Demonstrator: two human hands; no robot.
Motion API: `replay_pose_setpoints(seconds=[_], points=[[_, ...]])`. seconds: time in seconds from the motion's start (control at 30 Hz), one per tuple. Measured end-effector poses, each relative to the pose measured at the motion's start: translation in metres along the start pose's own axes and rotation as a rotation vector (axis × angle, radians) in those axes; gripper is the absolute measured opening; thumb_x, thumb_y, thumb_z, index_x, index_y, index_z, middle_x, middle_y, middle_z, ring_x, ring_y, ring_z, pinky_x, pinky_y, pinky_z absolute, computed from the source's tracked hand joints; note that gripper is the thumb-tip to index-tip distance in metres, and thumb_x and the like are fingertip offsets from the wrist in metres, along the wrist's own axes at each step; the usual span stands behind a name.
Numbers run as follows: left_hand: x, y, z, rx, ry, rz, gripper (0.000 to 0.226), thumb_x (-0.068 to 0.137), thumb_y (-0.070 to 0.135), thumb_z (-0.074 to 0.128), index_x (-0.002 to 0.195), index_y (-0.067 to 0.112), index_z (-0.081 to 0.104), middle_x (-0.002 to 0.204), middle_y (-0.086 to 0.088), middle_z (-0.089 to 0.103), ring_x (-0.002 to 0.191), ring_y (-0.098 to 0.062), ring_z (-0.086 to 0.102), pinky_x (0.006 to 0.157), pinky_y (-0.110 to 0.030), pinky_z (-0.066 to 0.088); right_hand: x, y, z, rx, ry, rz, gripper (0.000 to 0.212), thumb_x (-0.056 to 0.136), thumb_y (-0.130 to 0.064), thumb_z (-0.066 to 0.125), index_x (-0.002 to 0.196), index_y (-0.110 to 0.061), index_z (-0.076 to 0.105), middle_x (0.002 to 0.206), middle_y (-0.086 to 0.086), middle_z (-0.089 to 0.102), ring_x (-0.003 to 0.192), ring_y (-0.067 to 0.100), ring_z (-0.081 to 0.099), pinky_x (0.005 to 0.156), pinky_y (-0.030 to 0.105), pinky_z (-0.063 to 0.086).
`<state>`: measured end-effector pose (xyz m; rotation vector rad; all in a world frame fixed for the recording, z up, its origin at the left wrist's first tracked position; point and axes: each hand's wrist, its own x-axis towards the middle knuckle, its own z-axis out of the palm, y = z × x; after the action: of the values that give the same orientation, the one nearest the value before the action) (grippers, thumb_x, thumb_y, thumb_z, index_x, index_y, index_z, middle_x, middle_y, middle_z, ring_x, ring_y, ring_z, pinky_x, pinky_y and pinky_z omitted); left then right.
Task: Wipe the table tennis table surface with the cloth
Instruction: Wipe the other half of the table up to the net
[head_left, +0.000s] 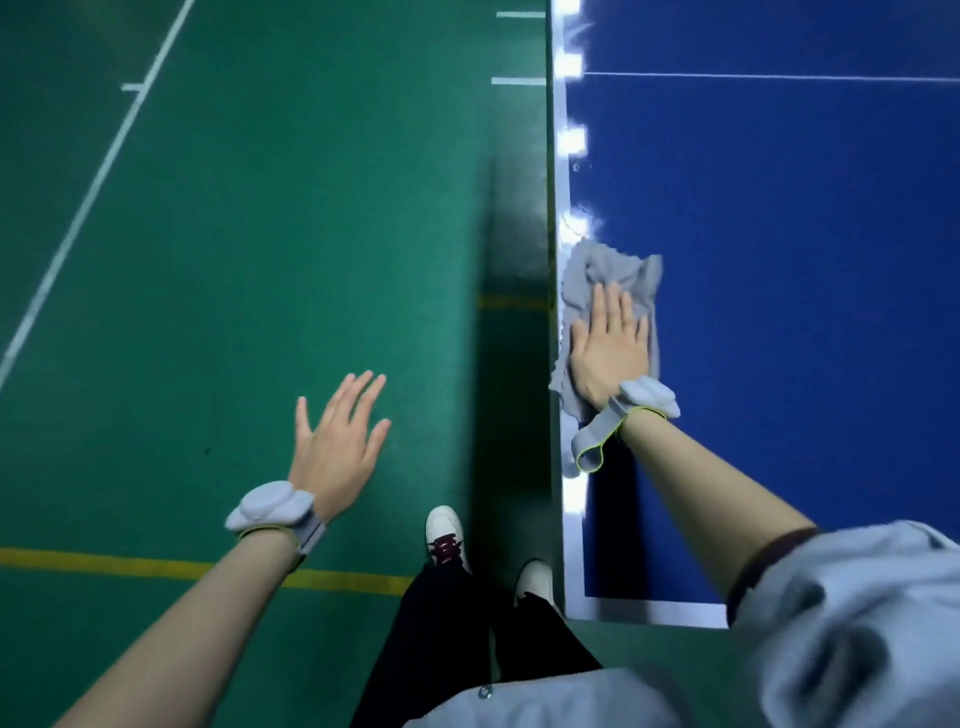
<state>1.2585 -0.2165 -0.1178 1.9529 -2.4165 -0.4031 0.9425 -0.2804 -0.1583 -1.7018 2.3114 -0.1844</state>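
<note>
The blue table tennis table (779, 260) fills the right side of the view, with a white border line along its left edge. A grey cloth (608, 273) lies crumpled on that left edge. My right hand (610, 348) presses flat on the cloth, palm down, fingers spread and pointing away from me. Part of the cloth hangs slightly over the table edge. My left hand (337, 441) hovers over the green floor to the left of the table, fingers apart, holding nothing. Both wrists wear grey bands.
Green sports floor (234, 234) with white and yellow lines spreads to the left. My feet in white shoes (445, 538) stand close beside the table's near left corner (576, 613). Bright light reflections dot the table's left edge.
</note>
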Motion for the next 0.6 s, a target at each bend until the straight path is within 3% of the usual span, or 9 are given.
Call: replay_pose_setpoints(seconds=[0.13, 0.27, 0.43, 0.6], points=[[0.021, -0.021, -0.002, 0.008, -0.05, -0.008, 0.058, 0.094, 0.047, 0.018, 0.145, 0.021, 0.026, 0.153, 0.003, 0.027, 0.142, -0.013, 0.019, 0.11, -0.06, 0.007, -0.031, -0.003, 0.003, -0.081, -0.095, -0.328, 0.06, 0.097, -0.044, 0.009, 0.151, -0.02, 0.007, 0.158, -0.003, 0.005, 0.146, 0.015, 0.002, 0.118, 0.039, 0.004], [0.069, 0.008, -0.013, -0.001, -0.074, 0.143, 0.066, 0.088, 0.05, 0.006, 0.147, 0.024, 0.018, 0.155, 0.007, 0.02, 0.143, -0.01, 0.012, 0.111, -0.056, 0.003, -0.062, 0.008, 0.004, -0.104, -0.157, -0.407, 0.058, 0.096, -0.046, 0.01, 0.15, -0.025, 0.006, 0.157, -0.008, 0.003, 0.144, 0.009, 0.0, 0.116, 0.031, -0.004], [0.12, 0.047, -0.026, 0.007, -0.041, 0.432, 0.064, 0.089, 0.048, 0.008, 0.147, 0.024, 0.019, 0.154, 0.005, 0.023, 0.143, -0.011, 0.015, 0.11, -0.058, 0.006, -0.078, 0.026, -0.001, -0.056, -0.098, -0.14, 0.059, 0.093, -0.052, 0.004, 0.148, -0.031, 0.0, 0.155, -0.015, -0.002, 0.143, 0.004, -0.006, 0.117, 0.031, -0.004], [0.137, 0.048, -0.021, -0.008, -0.056, 0.456, 0.058, 0.093, 0.047, 0.012, 0.147, 0.026, 0.015, 0.154, 0.007, 0.019, 0.143, -0.01, 0.01, 0.111, -0.057, 0.003, -0.075, 0.026, -0.004, -0.017, -0.012, 0.068, 0.064, 0.092, -0.051, 0.004, 0.151, -0.025, 0.008, 0.156, -0.011, 0.003, 0.142, 0.004, -0.003, 0.117, 0.034, 0.0]])
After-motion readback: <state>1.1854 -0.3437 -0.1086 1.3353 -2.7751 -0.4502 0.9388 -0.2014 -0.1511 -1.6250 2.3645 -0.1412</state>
